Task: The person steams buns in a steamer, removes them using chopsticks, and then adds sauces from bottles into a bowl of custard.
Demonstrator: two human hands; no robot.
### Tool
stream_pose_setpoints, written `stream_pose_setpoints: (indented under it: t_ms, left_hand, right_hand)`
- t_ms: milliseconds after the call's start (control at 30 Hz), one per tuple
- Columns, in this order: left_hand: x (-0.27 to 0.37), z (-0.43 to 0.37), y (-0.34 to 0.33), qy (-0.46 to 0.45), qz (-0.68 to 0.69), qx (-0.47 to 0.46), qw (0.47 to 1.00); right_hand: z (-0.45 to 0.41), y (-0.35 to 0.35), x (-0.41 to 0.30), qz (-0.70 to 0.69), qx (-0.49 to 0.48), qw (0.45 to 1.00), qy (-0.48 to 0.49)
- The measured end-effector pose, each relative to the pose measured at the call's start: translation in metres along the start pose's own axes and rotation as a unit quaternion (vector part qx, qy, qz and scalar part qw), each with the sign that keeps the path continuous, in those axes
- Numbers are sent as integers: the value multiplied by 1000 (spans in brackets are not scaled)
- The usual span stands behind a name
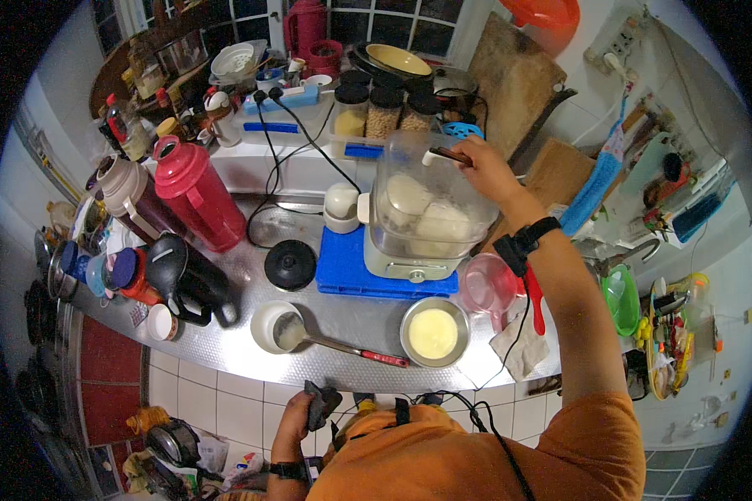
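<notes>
Up at the electric food steamer (413, 269), my right hand (485, 164) is closed around the dark brown handle (450, 155) of its clear lid (388, 206). Pale rounded lumps (442, 222) show through the lid, too blurred to name. The lid appears to sit on the steamer, whose base rests on a blue plastic stand (344, 285). Low in front of my body, my left hand (296, 414) grips a dark grey cloth (321, 404). Between my hands, a steel bowl (407, 351) of yellow liquid (433, 334) and a white pot (260, 329) stand on the metal counter (225, 357). A red-handled ladle (351, 351) leans inside the pot.
A black lid (290, 265) lies left of the stand. Beside the steamer are a pink strainer-like cup (485, 285) and a beige cloth (520, 347). Thermos flasks (203, 200) and a black jug (185, 275) crowd the left. Power cords (276, 150) trail behind.
</notes>
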State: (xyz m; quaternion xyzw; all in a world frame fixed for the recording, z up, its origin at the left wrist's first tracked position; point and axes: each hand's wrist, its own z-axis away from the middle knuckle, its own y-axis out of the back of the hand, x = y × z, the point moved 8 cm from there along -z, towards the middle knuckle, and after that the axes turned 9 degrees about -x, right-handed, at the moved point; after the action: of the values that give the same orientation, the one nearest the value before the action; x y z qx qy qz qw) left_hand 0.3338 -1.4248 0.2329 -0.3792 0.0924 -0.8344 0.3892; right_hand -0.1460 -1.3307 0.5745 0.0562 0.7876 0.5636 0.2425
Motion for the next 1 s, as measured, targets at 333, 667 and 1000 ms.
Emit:
stream_pose_setpoints:
  t_ms: [333,667,1000]
  left_hand:
    - [25,5,-32,-34,-71,-19,997]
    - [-21,-7,3,-12,-32,-8,999]
    - [-8,16,-17,-5,-35,-14,999]
  right_hand:
    - [2,1,-8,46,56,997,-11]
    - [0,-9,4,38,8,999,-15]
    - [23,12,3,39,87,995,-28]
